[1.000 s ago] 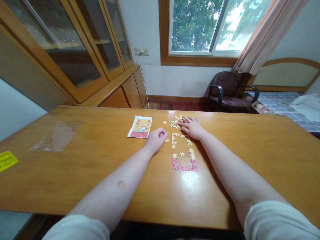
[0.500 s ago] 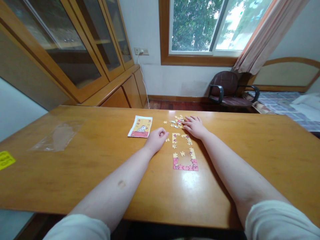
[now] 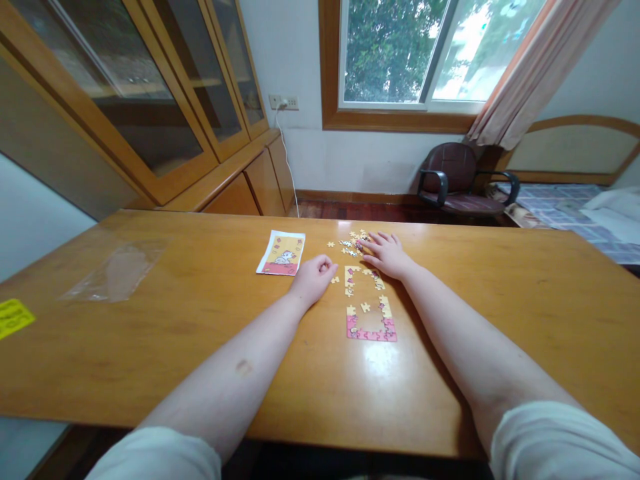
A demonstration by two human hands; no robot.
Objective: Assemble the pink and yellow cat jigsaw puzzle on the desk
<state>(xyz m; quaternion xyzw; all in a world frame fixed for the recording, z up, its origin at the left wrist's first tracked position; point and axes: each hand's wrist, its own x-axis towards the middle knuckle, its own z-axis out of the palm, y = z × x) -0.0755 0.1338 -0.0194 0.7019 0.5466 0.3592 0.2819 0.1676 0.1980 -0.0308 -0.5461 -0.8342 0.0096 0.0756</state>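
My right hand (image 3: 387,256) lies with fingers spread over the right side of a heap of loose jigsaw pieces (image 3: 351,244), its fingertips touching them. My left hand (image 3: 315,275) rests on the table with its fingers curled in; whatever they hold, if anything, is hidden. A single yellow piece (image 3: 335,280) lies by its fingertips. Between my forearms is a partly joined puzzle border (image 3: 371,336), pink at the near end and yellow farther up, with gaps in its sides. One loose yellow piece (image 3: 365,307) lies inside it. Beside my left hand is a picture card (image 3: 283,254) with a white animal.
The wooden table (image 3: 200,320) stretches wide on both sides. A clear plastic bag (image 3: 117,272) and a yellow label (image 3: 14,318) lie at the left. Beyond the table stand a glass-door cabinet (image 3: 210,143), an office chair (image 3: 453,177) and a bed (image 3: 570,210).
My right hand's fingers have slid slightly left over the heap, covering different pieces. My left hand has stayed put, and the border looks the same.
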